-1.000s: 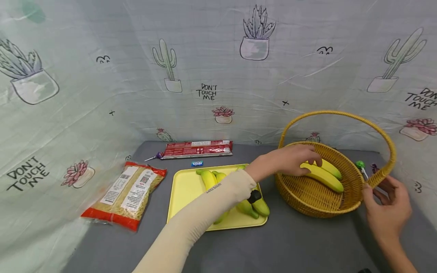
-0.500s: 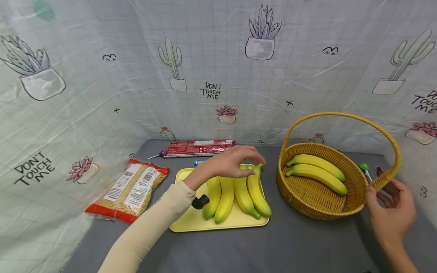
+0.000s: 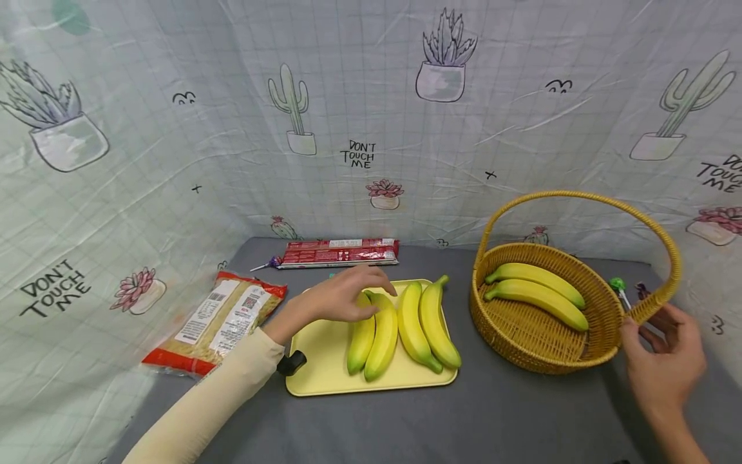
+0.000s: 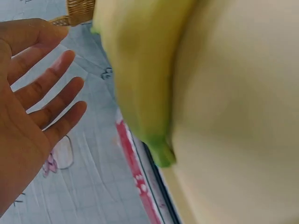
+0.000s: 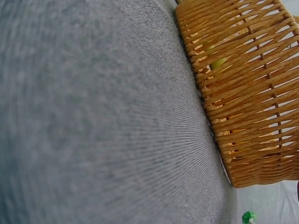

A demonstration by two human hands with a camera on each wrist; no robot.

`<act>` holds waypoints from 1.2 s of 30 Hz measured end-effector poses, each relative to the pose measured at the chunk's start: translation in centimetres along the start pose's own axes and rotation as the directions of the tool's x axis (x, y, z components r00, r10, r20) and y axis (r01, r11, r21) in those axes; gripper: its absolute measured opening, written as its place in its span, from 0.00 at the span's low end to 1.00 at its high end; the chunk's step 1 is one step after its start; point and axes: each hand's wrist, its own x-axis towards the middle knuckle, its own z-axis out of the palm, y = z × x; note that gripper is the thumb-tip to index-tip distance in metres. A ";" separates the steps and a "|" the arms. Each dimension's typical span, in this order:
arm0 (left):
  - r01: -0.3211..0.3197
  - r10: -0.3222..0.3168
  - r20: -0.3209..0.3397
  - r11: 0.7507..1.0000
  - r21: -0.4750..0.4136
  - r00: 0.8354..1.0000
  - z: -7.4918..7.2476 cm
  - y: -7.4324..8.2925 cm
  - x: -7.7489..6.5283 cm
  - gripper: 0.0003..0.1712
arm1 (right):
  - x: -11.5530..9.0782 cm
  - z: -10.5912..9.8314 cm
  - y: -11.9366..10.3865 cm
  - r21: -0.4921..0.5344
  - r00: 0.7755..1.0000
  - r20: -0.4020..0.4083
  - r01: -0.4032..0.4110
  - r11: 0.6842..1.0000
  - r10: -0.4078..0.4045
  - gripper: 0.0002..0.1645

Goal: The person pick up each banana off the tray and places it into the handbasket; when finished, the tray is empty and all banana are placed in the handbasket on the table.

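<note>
My left hand (image 3: 342, 295) hovers over the yellow tray (image 3: 319, 380), at the stem end of a banana (image 3: 382, 338). In the left wrist view, the fingers of this hand (image 4: 28, 98) are spread and hold nothing. Several bananas lie side by side on the tray, including one along its right edge (image 3: 437, 325). At the right stands a woven basket (image 3: 516, 351) with two bananas (image 3: 539, 299) inside. My right hand (image 3: 663, 361) grips the basket where the handle meets the rim. The right wrist view shows only the basket's woven side (image 5: 252, 102), not the fingers.
A bag of pasta-like pieces (image 3: 217, 325) lies left of the tray. Behind the tray are red packages (image 3: 342, 252) and a purple lollipop (image 3: 274, 261). A green lollipop (image 3: 618, 283) lies behind the basket's right side. A printed cloth (image 3: 359, 96) encloses the grey table.
My left hand has moved left, from over the bananas in the basket, across the tray, to its left pair of bananas. My right hand keeps its grip on the basket.
</note>
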 end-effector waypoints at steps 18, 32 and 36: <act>0.013 -0.018 0.032 0.991 0.134 0.999 0.8 -1.3 -4.0 0.26 | 0.1 -0.1 0.2 0.001 1.000 -0.001 -0.002 1.000 0.002 0.32; 0.059 -0.074 0.078 0.981 0.184 0.994 1.6 -2.2 -5.4 0.26 | 0.1 0.1 0.4 -0.002 1.000 0.008 -0.010 1.000 0.010 0.32; 0.084 -0.102 0.097 0.981 0.174 0.990 1.7 -2.3 -5.6 0.26 | 0.1 0.0 0.4 -0.014 1.000 0.017 0.001 1.000 0.000 0.32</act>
